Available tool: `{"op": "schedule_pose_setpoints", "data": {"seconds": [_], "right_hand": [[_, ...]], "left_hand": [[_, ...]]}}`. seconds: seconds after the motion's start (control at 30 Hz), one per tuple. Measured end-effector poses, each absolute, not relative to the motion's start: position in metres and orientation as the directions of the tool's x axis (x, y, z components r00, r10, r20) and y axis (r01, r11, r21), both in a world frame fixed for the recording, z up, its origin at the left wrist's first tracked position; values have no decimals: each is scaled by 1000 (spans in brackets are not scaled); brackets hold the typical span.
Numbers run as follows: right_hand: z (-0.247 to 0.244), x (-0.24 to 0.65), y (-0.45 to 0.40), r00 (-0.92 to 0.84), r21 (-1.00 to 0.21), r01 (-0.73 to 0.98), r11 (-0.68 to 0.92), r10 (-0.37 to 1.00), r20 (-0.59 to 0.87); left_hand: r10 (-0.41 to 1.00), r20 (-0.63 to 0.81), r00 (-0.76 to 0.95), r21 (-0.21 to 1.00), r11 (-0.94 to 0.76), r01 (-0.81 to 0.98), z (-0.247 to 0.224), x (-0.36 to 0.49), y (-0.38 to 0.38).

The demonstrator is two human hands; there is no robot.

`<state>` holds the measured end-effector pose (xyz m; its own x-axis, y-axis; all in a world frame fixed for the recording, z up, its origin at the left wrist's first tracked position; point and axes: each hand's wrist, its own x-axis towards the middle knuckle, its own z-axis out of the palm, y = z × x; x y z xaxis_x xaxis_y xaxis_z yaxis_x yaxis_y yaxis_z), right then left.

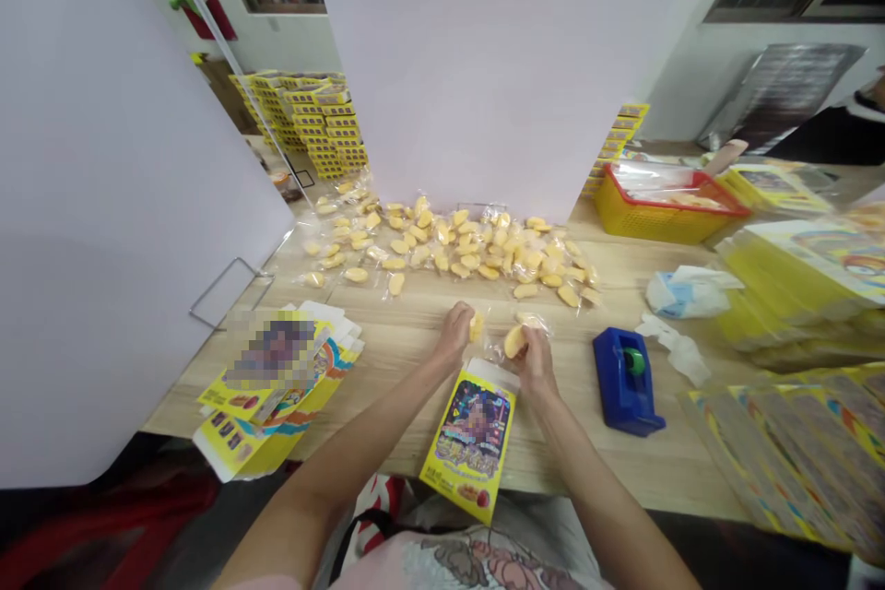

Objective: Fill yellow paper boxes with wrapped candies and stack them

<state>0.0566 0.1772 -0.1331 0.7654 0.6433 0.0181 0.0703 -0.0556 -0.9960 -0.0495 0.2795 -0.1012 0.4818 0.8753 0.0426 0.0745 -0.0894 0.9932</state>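
A light wood counter (407, 323) runs beneath white partition boards (498, 64), with stacks of yellow cartons (318, 120) beyond. The left hand (454, 334) is closed on a wrapped yellow pastry (477, 326) and the right hand (533, 361) grips a second wrapped pastry (513, 342), both just above a yellow printed box (470, 438) at the counter's near edge, while loose wrapped pastries (442, 249) spread toward the far edge. Near the far right corner, a yellow basket with a red rim (656, 221) holds clear plastic bags (654, 180).
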Motion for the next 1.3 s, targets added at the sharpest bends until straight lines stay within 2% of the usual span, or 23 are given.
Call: {"op": "schedule_pose_setpoints", "data": {"seconds": [0.13, 0.3, 0.37, 0.5, 0.63, 0.77, 0.87, 1.1, 1.3], "right_hand": [[-142, 44, 153, 782, -991, 81, -103, 623, -1], [-145, 43, 137, 685, -980, 145, -139, 728, -2], [-144, 44, 136, 617, -956, 250, -154, 787, 34], [-137, 41, 134, 506, -881, 450, -144, 854, 119], [-132, 29, 129, 400, -778, 619, -106, 895, 197], [-132, 22, 132, 304, -612, 787, -84, 914, 267], [-133, 31, 142, 248, -567, 823, -45, 925, 288], [-130, 49, 152, 231, -625, 780, -28, 941, 247], [-127, 31, 135, 237, -798, 602, -15, 958, 161]], "left_hand": [[843, 16, 538, 993, -77, 92, -114, -62, 267], [793, 1, 610, 987, -98, 125, -115, -83, 250], [757, 2, 653, 976, -142, 162, -111, -92, 251], [648, -10, 761, 923, -286, 256, -106, -103, 264], [604, -28, 797, 895, -339, 288, -102, -106, 274], [648, 5, 762, 858, -394, 329, -103, -109, 272], [725, 52, 687, 843, -400, 358, -109, -109, 268], [830, 69, 553, 841, -346, 415, -126, -115, 244], [796, -9, 606, 862, -300, 408, -125, -134, 238]]}}
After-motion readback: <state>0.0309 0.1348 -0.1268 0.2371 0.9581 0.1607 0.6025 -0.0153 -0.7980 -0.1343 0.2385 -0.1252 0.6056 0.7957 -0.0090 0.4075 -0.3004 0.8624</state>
